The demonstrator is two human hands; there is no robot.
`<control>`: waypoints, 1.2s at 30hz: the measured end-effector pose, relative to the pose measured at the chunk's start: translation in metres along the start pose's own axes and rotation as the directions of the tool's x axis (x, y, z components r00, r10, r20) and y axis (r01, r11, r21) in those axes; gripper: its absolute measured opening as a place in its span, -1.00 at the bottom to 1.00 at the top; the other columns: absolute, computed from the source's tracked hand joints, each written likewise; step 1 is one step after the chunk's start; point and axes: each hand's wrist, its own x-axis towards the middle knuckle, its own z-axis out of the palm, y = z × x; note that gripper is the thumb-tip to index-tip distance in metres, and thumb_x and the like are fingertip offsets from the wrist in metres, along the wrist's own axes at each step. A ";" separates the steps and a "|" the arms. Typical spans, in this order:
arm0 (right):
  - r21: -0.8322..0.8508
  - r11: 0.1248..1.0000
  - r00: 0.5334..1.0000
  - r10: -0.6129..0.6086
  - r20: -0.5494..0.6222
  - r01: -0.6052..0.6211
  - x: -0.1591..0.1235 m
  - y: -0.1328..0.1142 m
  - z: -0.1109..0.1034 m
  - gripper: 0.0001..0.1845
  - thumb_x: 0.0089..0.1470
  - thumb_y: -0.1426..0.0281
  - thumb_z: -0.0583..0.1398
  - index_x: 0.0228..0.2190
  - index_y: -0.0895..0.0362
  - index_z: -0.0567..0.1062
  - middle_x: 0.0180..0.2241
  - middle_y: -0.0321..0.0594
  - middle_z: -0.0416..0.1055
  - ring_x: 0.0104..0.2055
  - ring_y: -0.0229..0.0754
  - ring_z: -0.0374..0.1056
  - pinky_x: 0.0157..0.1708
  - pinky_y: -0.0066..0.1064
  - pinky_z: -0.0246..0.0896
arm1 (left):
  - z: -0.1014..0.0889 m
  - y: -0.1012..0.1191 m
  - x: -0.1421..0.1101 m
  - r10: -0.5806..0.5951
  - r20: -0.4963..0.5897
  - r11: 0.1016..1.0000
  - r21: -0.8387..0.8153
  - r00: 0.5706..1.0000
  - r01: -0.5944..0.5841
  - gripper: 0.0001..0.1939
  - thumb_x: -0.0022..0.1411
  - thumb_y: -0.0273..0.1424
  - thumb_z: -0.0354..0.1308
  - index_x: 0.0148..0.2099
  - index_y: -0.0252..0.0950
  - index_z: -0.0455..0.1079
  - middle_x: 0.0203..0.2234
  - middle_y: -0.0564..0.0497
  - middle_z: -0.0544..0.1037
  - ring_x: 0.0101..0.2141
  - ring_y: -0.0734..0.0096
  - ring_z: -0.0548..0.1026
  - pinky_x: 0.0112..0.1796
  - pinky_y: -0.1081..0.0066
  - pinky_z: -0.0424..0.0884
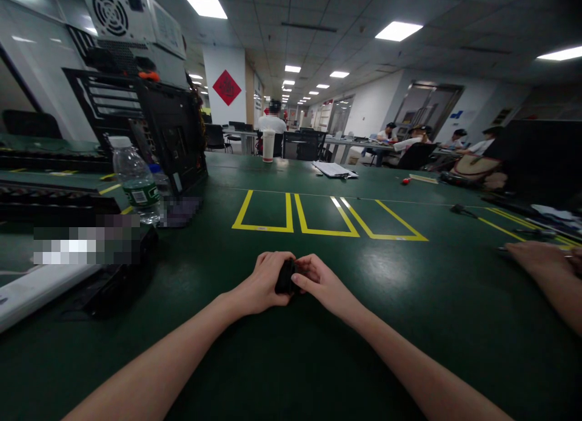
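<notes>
Nearer than the yellow tape outlines [290, 214], a small black object [285, 277] is largely covered by the left hand [266, 285] and the right hand [322, 281], so its full shape cannot be told; both forearms run off the bottom edge. Right of the outlines, a co-worker's hand [541, 257] leads to an arm cut by the right edge. Left of them, a white bar [40, 294] passes out at the left edge, its upper end pixelated. Beyond them, lettering on the papers [334, 169] is too small to read.
</notes>
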 end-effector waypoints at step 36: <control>-0.002 1.000 1.000 -0.020 -0.016 0.020 -0.002 -0.003 0.000 -0.69 -0.09 0.31 0.14 -0.25 0.09 0.23 -0.22 -0.25 0.26 -0.15 -0.19 0.25 -0.18 -0.26 0.20 | -0.007 0.007 -0.001 -0.001 0.043 1.000 0.009 0.999 0.000 -0.48 -0.01 -0.41 0.12 0.01 -0.22 0.03 -0.12 -0.04 0.24 -0.08 0.23 0.19 -0.04 0.15 0.07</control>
